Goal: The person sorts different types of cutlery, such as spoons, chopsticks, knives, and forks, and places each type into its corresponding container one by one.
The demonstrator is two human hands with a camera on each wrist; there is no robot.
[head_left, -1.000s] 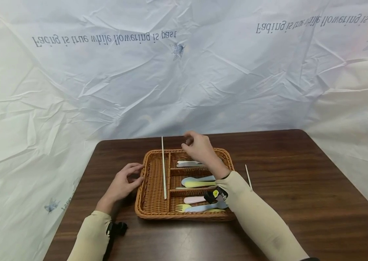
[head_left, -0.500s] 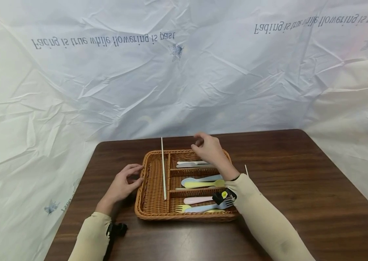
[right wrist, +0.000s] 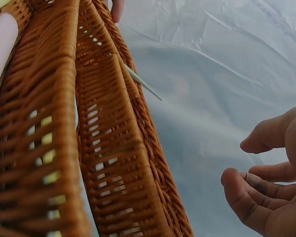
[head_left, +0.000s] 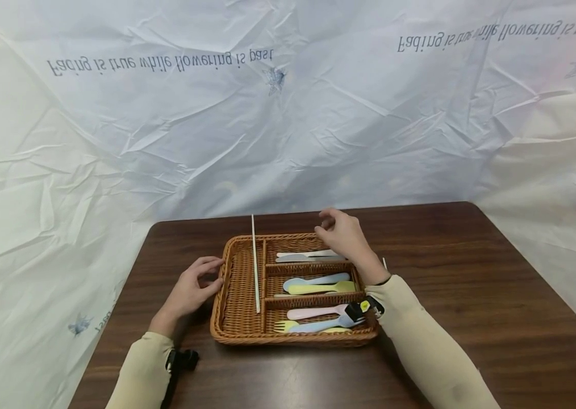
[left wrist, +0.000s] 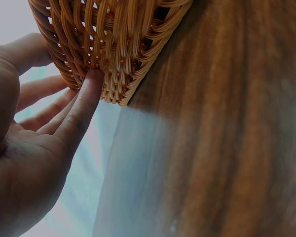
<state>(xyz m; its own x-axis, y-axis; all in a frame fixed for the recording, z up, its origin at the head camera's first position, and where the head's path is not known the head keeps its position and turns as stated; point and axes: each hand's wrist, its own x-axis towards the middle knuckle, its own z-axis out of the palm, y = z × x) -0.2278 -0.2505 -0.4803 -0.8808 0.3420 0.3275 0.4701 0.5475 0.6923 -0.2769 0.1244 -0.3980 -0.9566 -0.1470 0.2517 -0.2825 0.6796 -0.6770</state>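
A wicker cutlery basket (head_left: pixel 239 335) with several compartments stands on the table. The fingertips of my left hand (head_left: pixel 191 291) touch the outside of its left wall; the left wrist view shows them against the wicker (left wrist: pixel 113 49). My right hand (head_left: pixel 344 234) is over the basket's back right corner, fingers loosely bent, nothing between them in the right wrist view. One chopstick (head_left: pixel 255 267) lies in the left compartment, its far end leaning out over the back rim. Knives (head_left: pixel 293 258), a yellow spoon (head_left: pixel 313 288), a blue spoon (head_left: pixel 295 282) and forks (head_left: pixel 284 326) fill the right compartments.
Another chopstick (head_left: pixel 384 263) lies on the table to the right, mostly hidden behind my right forearm. The dark wooden table (head_left: pixel 472 295) ends at a white sheet (head_left: pixel 288 142) with printed writing. A pink handle (head_left: pixel 313 313) lies in the front compartment.
My right hand has moved to the right, from the middle of the back rim toward the back right corner. The left hand and the chopstick in the basket stay in place.
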